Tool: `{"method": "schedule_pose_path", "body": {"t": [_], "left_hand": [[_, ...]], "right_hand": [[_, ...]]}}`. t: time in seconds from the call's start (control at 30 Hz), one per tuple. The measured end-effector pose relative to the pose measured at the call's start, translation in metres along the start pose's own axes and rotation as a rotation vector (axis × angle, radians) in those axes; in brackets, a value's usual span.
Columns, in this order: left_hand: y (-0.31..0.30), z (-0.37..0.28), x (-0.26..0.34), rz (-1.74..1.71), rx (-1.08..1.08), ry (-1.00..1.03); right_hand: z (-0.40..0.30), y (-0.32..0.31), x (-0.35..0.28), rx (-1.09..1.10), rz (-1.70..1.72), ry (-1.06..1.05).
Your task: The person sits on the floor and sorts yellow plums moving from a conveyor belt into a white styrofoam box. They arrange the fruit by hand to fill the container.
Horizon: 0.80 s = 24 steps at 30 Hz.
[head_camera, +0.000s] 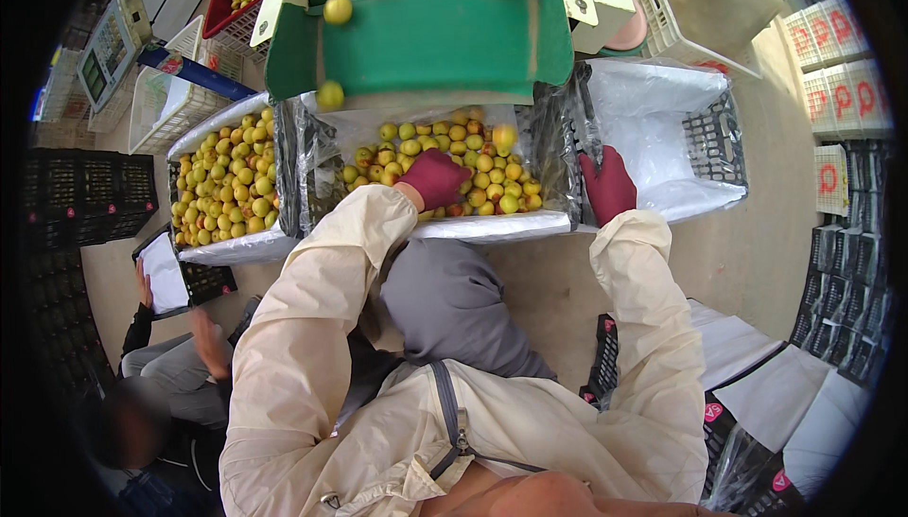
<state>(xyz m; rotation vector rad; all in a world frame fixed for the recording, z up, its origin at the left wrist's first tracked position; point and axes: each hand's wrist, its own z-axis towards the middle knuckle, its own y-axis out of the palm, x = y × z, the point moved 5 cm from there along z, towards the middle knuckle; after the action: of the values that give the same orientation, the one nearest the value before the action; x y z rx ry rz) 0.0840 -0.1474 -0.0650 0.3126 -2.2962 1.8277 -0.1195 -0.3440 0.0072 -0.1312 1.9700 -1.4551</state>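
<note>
In the middle crate (553, 155), lined with clear plastic and white sheet, lies a layer of yellow-green, jujube-like fruits (489, 180). My left hand (434, 180), in a maroon glove, is down on these fruits with its fingers curled; whether a fruit is inside it is hidden. A matching glove covers my right hand (610, 187), whose thumb and fingers straddle the near left edge of the right crate (716, 137). That black crate has a white lining and no fruit showing. Above the middle crate slopes a green chute (440, 41), with a blurred fruit (330, 95) at its lower left edge.
A fruit-filled crate (280, 183) stands at the left, near a digital scale display (110, 52). Behind it a seated person (177, 361) handles a white-covered crate (163, 276). Stacked black crates (844, 276) line the right side; more covered crates (773, 396) lie behind me.
</note>
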Motion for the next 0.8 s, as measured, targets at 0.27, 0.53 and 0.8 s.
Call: {"method": "schedule_pose_path", "body": {"t": [0.27,0.53,0.8], "left_hand": [[-0.083,-0.142,-0.029,-1.313,-0.32,-0.473],[-0.138,-0.255,-0.237,-2.002,0.304,-0.634],[-0.213,-0.174,-0.284,-1.742,0.849,-0.69]], "right_hand": [[-0.004,-0.003,0.002,0.0,-0.03,0.024],[-0.002,0.006,-0.004,-0.007,-0.012,0.029],[-0.001,0.005,0.011,-0.009,-0.028,0.016]]}}
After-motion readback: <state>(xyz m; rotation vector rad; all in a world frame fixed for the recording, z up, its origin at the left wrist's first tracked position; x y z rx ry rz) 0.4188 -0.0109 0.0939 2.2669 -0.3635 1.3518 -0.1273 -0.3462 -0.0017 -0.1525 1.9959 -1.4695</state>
